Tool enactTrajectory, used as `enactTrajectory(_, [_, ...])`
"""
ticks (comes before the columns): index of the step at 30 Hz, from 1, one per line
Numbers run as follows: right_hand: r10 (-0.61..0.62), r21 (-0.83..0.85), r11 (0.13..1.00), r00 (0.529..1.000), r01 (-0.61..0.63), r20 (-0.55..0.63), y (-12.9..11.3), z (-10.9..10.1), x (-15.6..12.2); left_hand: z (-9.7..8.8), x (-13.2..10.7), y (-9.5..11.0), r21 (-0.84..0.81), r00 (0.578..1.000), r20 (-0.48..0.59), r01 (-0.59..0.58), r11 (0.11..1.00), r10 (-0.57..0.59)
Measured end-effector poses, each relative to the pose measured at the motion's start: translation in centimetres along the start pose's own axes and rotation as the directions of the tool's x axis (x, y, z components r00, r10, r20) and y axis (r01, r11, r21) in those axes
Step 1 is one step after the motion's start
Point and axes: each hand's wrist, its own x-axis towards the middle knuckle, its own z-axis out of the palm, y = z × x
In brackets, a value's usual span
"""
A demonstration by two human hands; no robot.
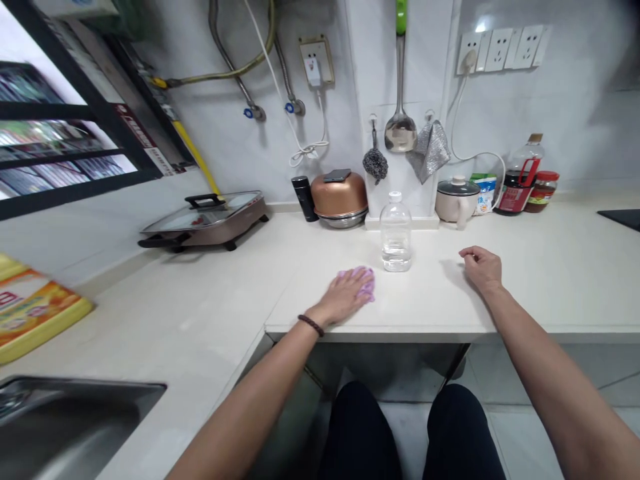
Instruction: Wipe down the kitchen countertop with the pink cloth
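My left hand [343,297] presses a pink cloth [369,285] down on the white countertop [320,260] close to its front edge. Its fingers lie over the cloth, whose edges show around them. A clear plastic bottle [397,240] with a white cap stands upright just beyond and to the right of the cloth, partly filled with clear liquid. To the right of the bottle, my right hand [483,268] is loosely curled at the counter, with nothing visible in it.
Along the wall stand an electric pan [210,223], a black flask [304,199], a copper-coloured pot [340,193], a small lidded pot [457,200], a sauce bottle [515,190] and a red-lidded jar [542,191]. A spatula [400,127] hangs above. A sink [75,433] and yellow bottle [37,310] are left.
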Motion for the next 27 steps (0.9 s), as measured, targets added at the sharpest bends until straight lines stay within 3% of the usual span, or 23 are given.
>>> enactTrajectory(2, [-0.011,-0.006,1.000,1.000,0.011,-0.004,0.2,0.0,0.0,-0.5,-1.1,-4.6,0.044,0.983,-0.037,0.183,0.982,-0.182])
enactTrajectory(5, [-0.019,-0.014,1.000,1.000,0.019,-0.002,0.7,0.2,-0.1,-1.3,-2.0,-9.8,0.088,0.904,-0.076,0.426,0.900,-0.421])
enactTrajectory(7, [-0.018,-0.021,1.000,1.000,0.018,0.008,1.0,0.3,0.0,-1.7,-2.1,-11.5,0.091,0.860,-0.085,0.509,0.856,-0.503])
enactTrajectory(9, [-0.018,-0.027,0.999,1.000,0.019,0.016,1.3,0.5,0.0,-1.8,-1.8,-11.8,0.078,0.827,-0.092,0.561,0.824,-0.555])
enactTrajectory(12, [-0.027,-0.032,0.999,0.999,0.027,0.024,1.6,0.9,0.1,-1.7,-1.3,-10.5,0.061,0.790,-0.100,0.612,0.789,-0.605])
enactTrajectory(14, [-0.024,-0.034,0.999,0.999,0.025,0.036,1.7,1.0,0.0,-1.5,-1.1,-8.9,0.054,0.796,-0.094,0.603,0.796,-0.597])
enactTrajectory(17, [0.000,-0.030,1.000,0.998,0.002,0.065,1.5,1.2,-0.1,-1.1,-0.6,-5.5,0.037,0.851,-0.062,0.524,0.851,-0.522])
enactTrajectory(22, [0.053,-0.056,0.997,0.995,-0.048,0.084,1.2,1.0,-0.3,0.1,0.9,0.8,-0.003,0.961,0.012,0.276,0.961,-0.276])
enactTrajectory(24, [0.042,-0.055,0.998,0.996,-0.038,0.083,1.2,0.8,-0.3,0.4,1.8,2.1,-0.018,0.980,0.023,0.196,0.981,-0.195])
enactTrajectory(27, [0.007,-0.044,0.999,0.997,-0.003,0.081,1.4,0.6,-0.4,0.2,3.4,2.3,-0.037,0.990,0.015,0.138,0.990,-0.138])
